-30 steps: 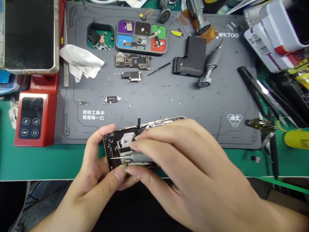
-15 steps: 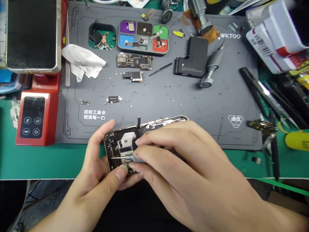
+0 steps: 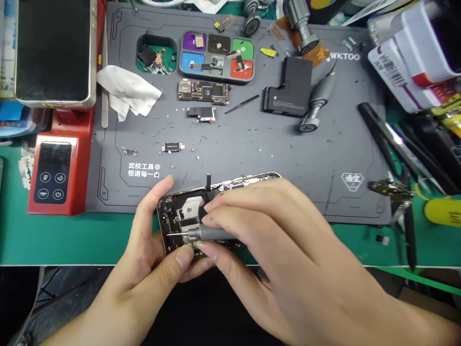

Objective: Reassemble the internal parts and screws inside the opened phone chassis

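An opened phone frame (image 3: 190,209), tilted and raised at the mat's front edge, is gripped at its left end by my left hand (image 3: 158,254). The thumb presses its near edge. My right hand (image 3: 273,240) lies over the frame's right part and hides much of it. Between its fingers and thumb is a slim grey screwdriver (image 3: 214,233), lying almost level. The thin tip points left, at the inner left end of the frame. Whether the tip sits on a screw is too small to tell. A short black flex cable (image 3: 208,181) sticks up from the far edge.
On the grey mat (image 3: 230,144) lie a logic board (image 3: 205,92), a black battery (image 3: 290,91), another screwdriver (image 3: 319,98), a colored parts tray (image 3: 218,74), a white cloth (image 3: 129,91) and several tiny screws. A red device (image 3: 57,178) stands left; tweezers (image 3: 378,139) lie right.
The right fingers have shifted along the screwdriver handle and back, with its tip still at the frame's left end. The view has drifted slightly; the left hand keeps its grip.
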Tool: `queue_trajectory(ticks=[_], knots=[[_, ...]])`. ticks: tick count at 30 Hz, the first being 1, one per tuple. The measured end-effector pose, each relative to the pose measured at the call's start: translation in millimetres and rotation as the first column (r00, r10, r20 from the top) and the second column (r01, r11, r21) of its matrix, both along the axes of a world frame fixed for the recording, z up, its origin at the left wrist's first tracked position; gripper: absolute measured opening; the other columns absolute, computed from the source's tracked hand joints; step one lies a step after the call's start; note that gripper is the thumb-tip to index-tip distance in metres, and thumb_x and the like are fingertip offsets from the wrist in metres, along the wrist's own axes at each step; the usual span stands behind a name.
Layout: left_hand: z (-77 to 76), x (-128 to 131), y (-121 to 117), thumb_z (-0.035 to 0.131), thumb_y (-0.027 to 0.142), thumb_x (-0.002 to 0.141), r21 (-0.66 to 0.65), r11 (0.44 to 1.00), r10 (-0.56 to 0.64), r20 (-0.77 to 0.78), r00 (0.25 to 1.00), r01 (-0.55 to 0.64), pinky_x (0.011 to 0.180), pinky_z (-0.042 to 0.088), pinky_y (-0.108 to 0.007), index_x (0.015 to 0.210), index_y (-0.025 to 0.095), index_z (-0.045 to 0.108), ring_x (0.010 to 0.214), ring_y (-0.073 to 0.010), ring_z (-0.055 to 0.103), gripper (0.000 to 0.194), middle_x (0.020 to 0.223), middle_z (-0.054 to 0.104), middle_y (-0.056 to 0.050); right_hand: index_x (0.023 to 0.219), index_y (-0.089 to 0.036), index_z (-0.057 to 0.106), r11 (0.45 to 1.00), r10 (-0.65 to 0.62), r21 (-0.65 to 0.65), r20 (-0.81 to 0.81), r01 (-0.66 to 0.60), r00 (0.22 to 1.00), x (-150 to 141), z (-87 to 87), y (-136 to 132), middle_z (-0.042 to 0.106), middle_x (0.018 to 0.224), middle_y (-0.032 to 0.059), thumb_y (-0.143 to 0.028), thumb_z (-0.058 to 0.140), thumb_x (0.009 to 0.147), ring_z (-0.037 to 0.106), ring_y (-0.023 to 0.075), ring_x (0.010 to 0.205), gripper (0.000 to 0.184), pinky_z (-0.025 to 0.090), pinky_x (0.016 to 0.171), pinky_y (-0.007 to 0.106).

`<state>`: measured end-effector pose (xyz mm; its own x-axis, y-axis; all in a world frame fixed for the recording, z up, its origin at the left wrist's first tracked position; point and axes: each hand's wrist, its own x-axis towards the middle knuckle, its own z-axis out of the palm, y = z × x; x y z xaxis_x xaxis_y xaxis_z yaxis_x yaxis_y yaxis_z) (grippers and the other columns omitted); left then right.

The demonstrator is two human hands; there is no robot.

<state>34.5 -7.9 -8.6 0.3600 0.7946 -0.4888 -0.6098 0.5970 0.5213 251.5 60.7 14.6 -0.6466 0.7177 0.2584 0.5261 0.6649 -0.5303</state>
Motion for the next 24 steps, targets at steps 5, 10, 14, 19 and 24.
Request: queue_trajectory(ticks=[5, 10, 14, 19, 24], knots=[[-0.2, 2.1, 0.9, 0.066, 0.017, 0.121, -0.004, 1.000, 0.006, 0.009, 1.000, -0.006, 0.125, 0.065, -0.030, 0.175, 0.065, 0.049, 0.144, -0.0166, 0.081, 0.074, 0.138, 0.085, 0.006, 0.113, -0.017, 0.074, 1.000, 0.011, -0.004, 0.010, -0.011, 1.000, 2.4, 0.6, -0.9, 0.082, 0.114, 0.0082, -0.001, 0.064, 0.110, 0.067, 0.0229, 0.099, 0.019, 0.060, 0.101, 0.040], [0.9, 2.3, -0.2, 0.066, 0.020, 0.123, 0.010, 1.000, 0.000, -0.002, 1.000, 0.000, 0.129, 0.064, -0.035, 0.173, 0.065, 0.051, 0.144, -0.0172, 0.081, 0.069, 0.134, 0.087, 0.006, 0.107, -0.016, 0.076, 0.998, 0.022, 0.064, 0.034, -0.024, 0.999, -0.6, -3.6, -0.4, 0.083, 0.108, 0.0110, -0.011, 0.063, 0.118, 0.068, 0.0262, 0.095, 0.018, 0.057, 0.095, 0.045], [-1.3, 0.5, -0.7, 0.064, 0.019, 0.123, 0.033, 0.999, -0.009, 0.001, 1.000, 0.009, 0.128, 0.065, -0.036, 0.176, 0.064, 0.047, 0.147, -0.0195, 0.080, 0.072, 0.134, 0.088, 0.005, 0.121, -0.010, 0.073, 0.997, 0.000, 0.076, 0.005, 0.000, 1.000, -0.4, -1.4, -0.3, 0.084, 0.114, 0.0127, -0.008, 0.068, 0.115, 0.069, 0.0257, 0.104, 0.009, 0.059, 0.101, 0.042], [0.4, 0.9, 1.0, 0.066, 0.019, 0.122, -0.011, 1.000, -0.008, -0.005, 1.000, 0.008, 0.126, 0.067, -0.034, 0.172, 0.066, 0.051, 0.150, -0.0209, 0.078, 0.071, 0.164, 0.079, 0.007, 0.117, -0.013, 0.072, 0.999, 0.035, 0.006, 0.014, -0.035, 0.999, 2.8, 1.9, 0.3, 0.081, 0.114, 0.0102, 0.005, 0.066, 0.099, 0.066, 0.0236, 0.104, 0.026, 0.061, 0.103, 0.041], [3.2, 2.6, 0.6, 0.068, 0.020, 0.121, -0.004, 1.000, -0.014, -0.036, 0.999, 0.014, 0.125, 0.067, -0.034, 0.173, 0.064, 0.050, 0.150, -0.0224, 0.078, 0.070, 0.161, 0.079, 0.004, 0.113, -0.016, 0.071, 1.000, 0.020, 0.003, 0.006, -0.020, 1.000, 1.8, -1.1, -0.1, 0.082, 0.112, 0.0080, 0.004, 0.066, 0.103, 0.065, 0.0226, 0.100, 0.023, 0.061, 0.100, 0.040]])
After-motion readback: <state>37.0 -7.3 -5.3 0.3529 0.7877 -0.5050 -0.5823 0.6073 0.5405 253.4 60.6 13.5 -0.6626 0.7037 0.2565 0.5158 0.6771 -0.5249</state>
